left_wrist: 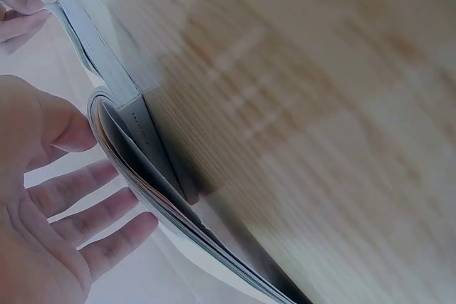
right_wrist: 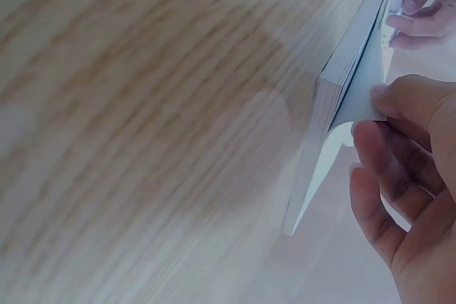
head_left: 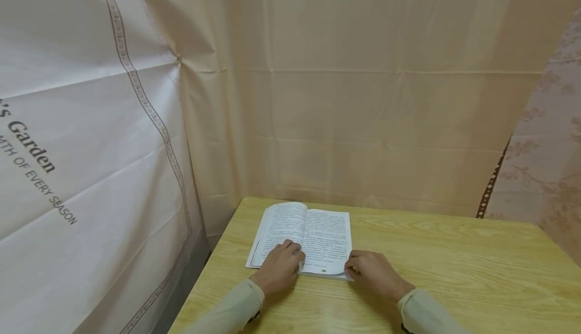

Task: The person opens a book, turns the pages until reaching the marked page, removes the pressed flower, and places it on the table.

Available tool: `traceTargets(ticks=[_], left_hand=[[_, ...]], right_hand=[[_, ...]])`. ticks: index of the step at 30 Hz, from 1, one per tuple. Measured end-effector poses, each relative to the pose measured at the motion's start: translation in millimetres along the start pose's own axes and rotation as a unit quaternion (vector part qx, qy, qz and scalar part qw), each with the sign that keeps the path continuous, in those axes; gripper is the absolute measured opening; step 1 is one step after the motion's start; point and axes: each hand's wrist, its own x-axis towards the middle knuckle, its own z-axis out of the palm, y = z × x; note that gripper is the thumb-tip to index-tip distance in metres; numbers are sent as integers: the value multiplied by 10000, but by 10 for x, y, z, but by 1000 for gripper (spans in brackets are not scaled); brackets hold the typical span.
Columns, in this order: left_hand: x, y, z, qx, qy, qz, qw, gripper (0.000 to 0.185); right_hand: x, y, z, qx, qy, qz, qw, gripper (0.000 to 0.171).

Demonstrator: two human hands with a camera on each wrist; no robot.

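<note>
While the open book point(head_left: 303, 238) lies flat on the wooden table point(head_left: 454, 263) directly under and just ahead of both hands, the left hand point(head_left: 279, 268) rests on the lower part of the left-hand page with straight, relaxed fingers, pressing it down and gripping nothing. In the left wrist view those fingers point(left_wrist: 85, 211) spread loosely beside the bowed stack of leaves. The right hand point(head_left: 374, 273) sits at the near right corner of the book, and the right wrist view shows its thumb and fingertips point(right_wrist: 381, 97) pinching a single lifted page point(right_wrist: 356, 105) away from the block beneath.

The pinched sheet looks thin and is held only at its corner, so a sharp tug could plausibly crease or tear it near the grasp. More than one leaf might also cling together, since the edges sit tight just beside the fingertips. If the flat hand eases its weight, the curved pages under it seem likely to spring up and lose the place. The book lies near the table's left edge, on the far side of the left hand, so a sideways shove that way could slide it off. A pale curtain point(head_left: 363, 97) hangs beyond the hands, well apart from them.
</note>
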Motion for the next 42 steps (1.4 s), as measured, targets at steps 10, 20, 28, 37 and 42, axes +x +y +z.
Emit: traceTargets(ticks=[10, 20, 28, 37, 42], left_hand=[[21, 40, 2, -84, 126, -146, 9998, 24], [50, 72, 36, 213, 159, 42, 9996, 52], [44, 86, 42, 614, 409, 223, 9970, 42], [70, 99, 28, 508, 327, 247, 9979, 29], [83, 113, 38, 459, 272, 123, 9985, 22]], right_hand=[[19, -31, -51, 40, 13, 50, 10000, 15], [61, -63, -98, 176, 186, 434, 9987, 18], [47, -69, -122, 699, 357, 593, 9951, 15], [35, -74, -107, 554, 667, 472, 9951, 16], [11, -56, -75, 626, 1104, 477, 9908, 24]])
